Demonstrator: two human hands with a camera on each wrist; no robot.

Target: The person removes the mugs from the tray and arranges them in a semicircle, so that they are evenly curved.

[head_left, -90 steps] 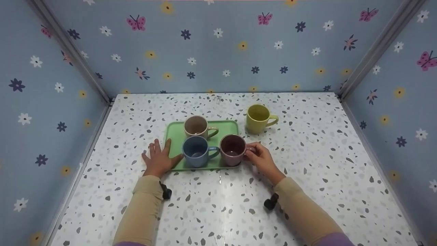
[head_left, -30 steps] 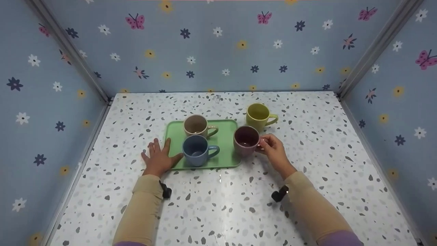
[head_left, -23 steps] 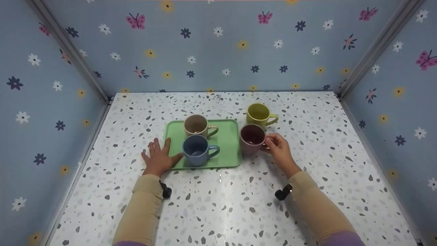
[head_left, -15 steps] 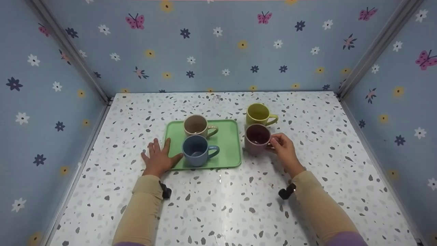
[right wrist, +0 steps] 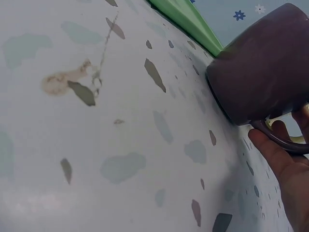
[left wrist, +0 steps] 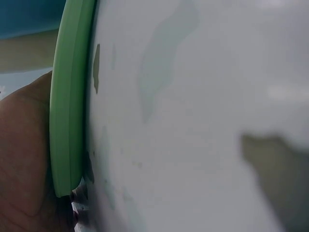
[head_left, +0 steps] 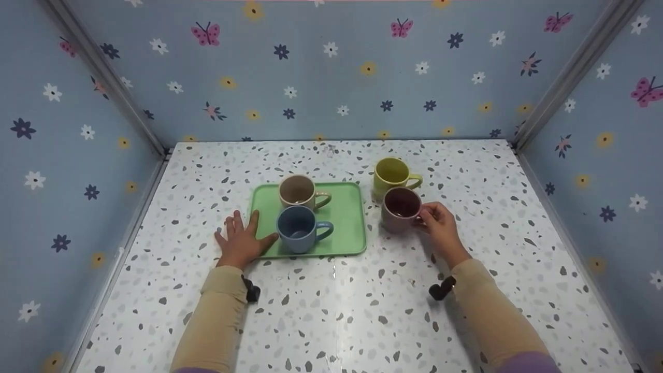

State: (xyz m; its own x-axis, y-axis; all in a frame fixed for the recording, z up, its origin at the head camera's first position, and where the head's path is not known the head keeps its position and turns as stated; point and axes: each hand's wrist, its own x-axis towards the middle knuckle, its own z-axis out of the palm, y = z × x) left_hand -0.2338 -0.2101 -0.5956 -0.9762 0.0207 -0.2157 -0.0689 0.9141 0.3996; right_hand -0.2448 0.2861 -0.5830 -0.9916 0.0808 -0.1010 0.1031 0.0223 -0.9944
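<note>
My right hand (head_left: 440,228) pinches the handle of a dark plum mug (head_left: 400,215), which stands upright to the right of the green tray (head_left: 347,228). In the right wrist view the plum mug (right wrist: 265,67) shows its side, with fingers (right wrist: 275,152) at the handle. My left hand (head_left: 242,243) lies with spread fingers over the tray's left edge, thumb close to a blue mug (head_left: 295,243). Behind the blue mug, a beige mug (head_left: 290,194) also sits on the tray. The left wrist view shows the tray's rim (left wrist: 70,106) against the palm.
A yellow mug (head_left: 386,184) stands on the table just behind the plum mug, partly covered by it in the head view. The white speckled table (head_left: 321,311) is enclosed by blue flowered walls (head_left: 331,67) at the back and both sides.
My right hand has taken the plum mug off the tray's front right corner and moved it right, onto the table side in front of the yellow mug. The left hand has stayed put.
</note>
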